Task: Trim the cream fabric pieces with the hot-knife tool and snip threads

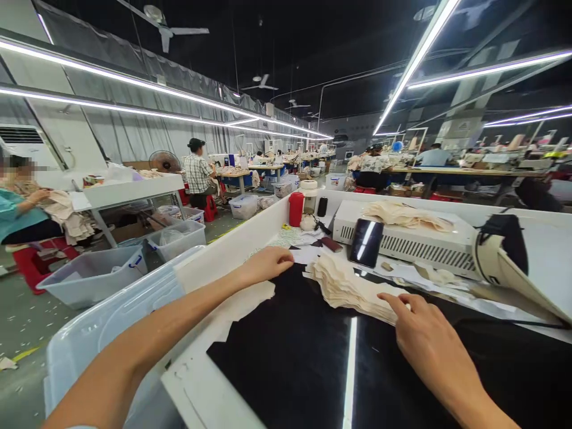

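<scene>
My left hand (267, 263) is over the left side of the black tabletop (286, 345), its fingers curled in. Whatever it may hold is hidden. A cream fabric piece (243, 302) lies under that wrist, along the white table edge. Layered cream fabric pieces (342, 286) form an uneven stack at the middle. At the stack's right end, my right hand (424, 328) has its index finger stretched onto the top layer. Its other fingers are bent, and a small white thing (407, 307) shows by them, too small to name.
Behind the stack stand a dark phone (366, 243), a white vented machine (404, 241) with more fabric on it, and a red flask (295, 208). Paper scraps lie along the back. Plastic bins (93, 268) line the left floor. A co-worker in teal (18, 208) handles fabric.
</scene>
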`<state>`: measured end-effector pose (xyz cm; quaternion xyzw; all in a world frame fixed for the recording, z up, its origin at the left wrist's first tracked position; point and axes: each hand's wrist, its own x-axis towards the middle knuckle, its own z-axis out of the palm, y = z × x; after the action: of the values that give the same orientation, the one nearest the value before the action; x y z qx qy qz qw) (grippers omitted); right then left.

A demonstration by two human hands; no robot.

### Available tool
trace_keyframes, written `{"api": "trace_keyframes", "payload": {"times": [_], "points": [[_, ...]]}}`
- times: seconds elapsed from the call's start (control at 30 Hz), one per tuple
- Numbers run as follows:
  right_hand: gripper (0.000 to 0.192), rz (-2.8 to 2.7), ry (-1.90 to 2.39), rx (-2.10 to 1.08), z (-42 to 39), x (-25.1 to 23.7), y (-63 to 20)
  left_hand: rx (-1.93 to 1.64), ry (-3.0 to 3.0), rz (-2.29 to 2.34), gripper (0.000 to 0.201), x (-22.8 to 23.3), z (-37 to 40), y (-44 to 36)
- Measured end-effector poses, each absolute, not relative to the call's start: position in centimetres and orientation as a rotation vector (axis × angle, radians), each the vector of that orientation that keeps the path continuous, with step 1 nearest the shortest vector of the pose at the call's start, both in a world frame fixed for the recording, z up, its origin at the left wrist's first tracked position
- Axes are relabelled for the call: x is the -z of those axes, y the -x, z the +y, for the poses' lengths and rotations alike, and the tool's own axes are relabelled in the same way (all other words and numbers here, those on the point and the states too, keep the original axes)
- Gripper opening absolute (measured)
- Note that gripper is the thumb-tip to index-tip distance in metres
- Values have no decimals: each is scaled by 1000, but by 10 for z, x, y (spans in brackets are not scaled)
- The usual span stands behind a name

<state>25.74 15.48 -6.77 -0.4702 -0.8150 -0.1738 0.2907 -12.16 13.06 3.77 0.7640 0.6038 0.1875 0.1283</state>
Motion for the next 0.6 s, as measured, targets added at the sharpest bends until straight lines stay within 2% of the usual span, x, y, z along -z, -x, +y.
{"api": "trace_keyframes", "payload": {"times": [0.03, 0.13, 0.27, 0.6], "points": [[51, -2171, 1207, 467, 150, 70, -255, -487, -2172, 1853, 21, -36, 122, 137], [43, -2162, 1051, 423, 135, 77, -246, -308, -2001, 2076, 38, -24, 100, 173], [33, -2174, 917, 218, 117, 84, -234, -207, -1862, 2176, 41, -3, 85, 189], [25, -2256, 722, -71, 85, 81, -229, -532, -1868, 2174, 39, 5, 75, 182]]}}
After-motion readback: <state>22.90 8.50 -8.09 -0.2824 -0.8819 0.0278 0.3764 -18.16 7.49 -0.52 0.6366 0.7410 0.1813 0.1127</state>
